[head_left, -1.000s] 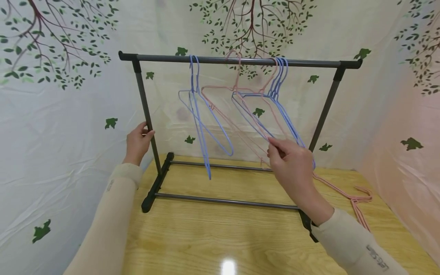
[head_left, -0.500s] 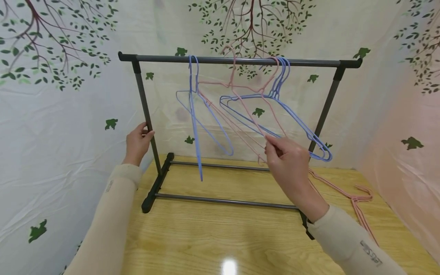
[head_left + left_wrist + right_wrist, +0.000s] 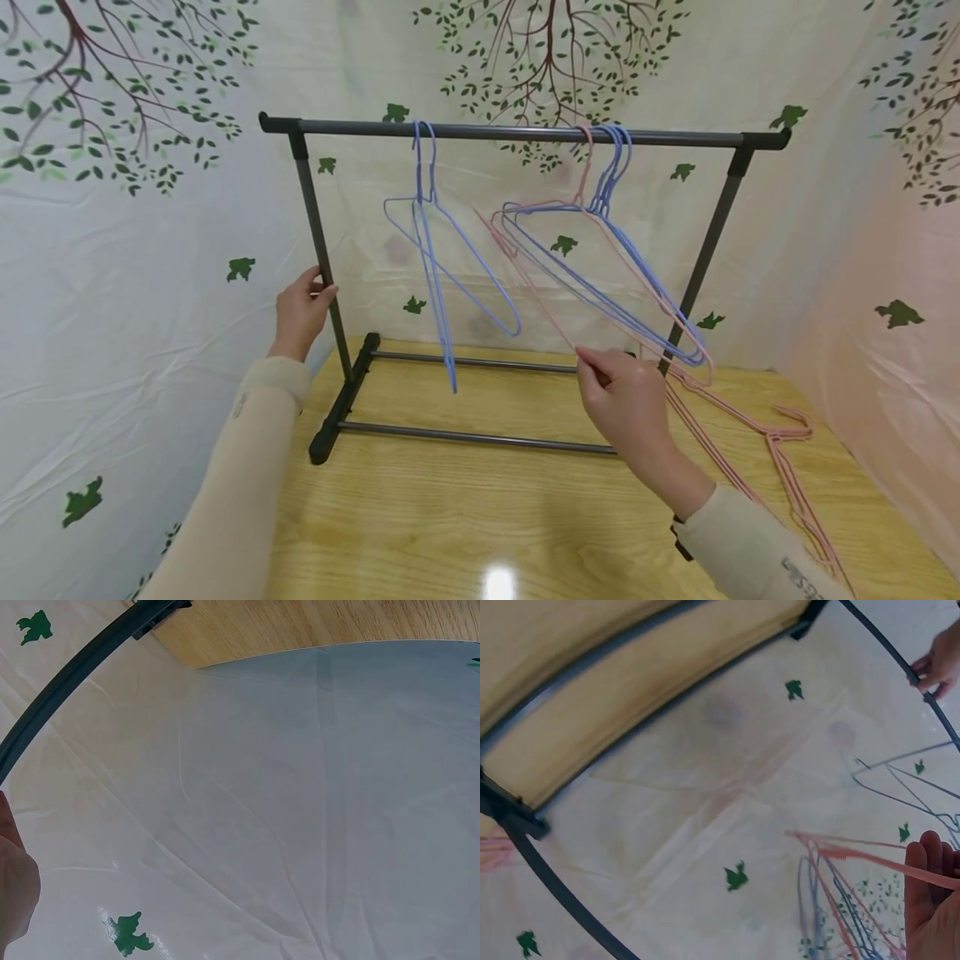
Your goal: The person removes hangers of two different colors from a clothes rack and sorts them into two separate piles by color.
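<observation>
My right hand (image 3: 626, 392) pinches a thin pink clothes hanger (image 3: 546, 304) between thumb and fingers, below the rail (image 3: 487, 131) and in front of the rack. The held hanger slants up to the left, and part of it is hidden by the hand. In the right wrist view its pink bar (image 3: 877, 860) runs into the fingers. My left hand (image 3: 302, 308) grips the rack's left post (image 3: 311, 208), thumb in front. Another pink hanger (image 3: 583, 183) hangs from the rail beside several blue hangers (image 3: 617, 167). Farther left hang two blue hangers (image 3: 431, 175).
Several pink hangers (image 3: 787, 435) lie on the wooden table (image 3: 450, 517) to the right, partly behind my right sleeve. The rack's right post (image 3: 712, 242) and lower bars (image 3: 480, 436) frame the space. A leaf-printed cloth (image 3: 360, 50) stands behind and at the sides.
The pink hanger in my right hand has come off the rail, its hook no longer above it, and the hand has moved lower. The blue hangers have swung. My left hand stays on the post.
</observation>
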Tool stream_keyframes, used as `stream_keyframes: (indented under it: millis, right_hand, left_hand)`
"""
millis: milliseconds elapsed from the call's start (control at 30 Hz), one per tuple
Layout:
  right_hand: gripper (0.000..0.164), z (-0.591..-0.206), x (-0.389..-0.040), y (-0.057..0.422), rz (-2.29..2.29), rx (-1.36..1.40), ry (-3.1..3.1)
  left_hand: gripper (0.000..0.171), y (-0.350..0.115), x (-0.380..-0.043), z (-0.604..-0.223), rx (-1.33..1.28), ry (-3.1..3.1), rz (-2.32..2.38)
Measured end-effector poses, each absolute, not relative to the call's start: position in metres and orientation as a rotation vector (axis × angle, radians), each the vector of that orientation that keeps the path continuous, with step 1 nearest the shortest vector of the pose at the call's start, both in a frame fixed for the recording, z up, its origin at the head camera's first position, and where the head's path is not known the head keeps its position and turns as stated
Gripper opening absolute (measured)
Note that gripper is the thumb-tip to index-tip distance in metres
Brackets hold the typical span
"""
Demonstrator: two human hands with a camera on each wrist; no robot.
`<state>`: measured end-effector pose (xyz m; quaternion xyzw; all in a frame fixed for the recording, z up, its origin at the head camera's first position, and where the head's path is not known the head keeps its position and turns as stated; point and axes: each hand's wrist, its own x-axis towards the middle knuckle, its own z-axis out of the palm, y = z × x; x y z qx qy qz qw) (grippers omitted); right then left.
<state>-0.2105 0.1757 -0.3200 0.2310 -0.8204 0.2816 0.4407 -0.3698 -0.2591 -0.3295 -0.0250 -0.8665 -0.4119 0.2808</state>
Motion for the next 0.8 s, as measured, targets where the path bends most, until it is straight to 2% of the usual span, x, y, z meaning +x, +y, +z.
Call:
stream_keyframes:
  millis: [500, 800]
  right_hand:
    - [0.016, -0.405, -0.196, 0.202, 1.010, 0.338, -2.333]
    - [0.017, -0.430, -0.186, 0.216, 1.064, 0.269, -2.255]
  left_hand:
    - [0.040, -0.259, -0.369, -0.331, -0.057, -2.322, -1.098]
    - [0.041, -0.260, -0.369, -0.330, -0.051, -2.335, -1.101]
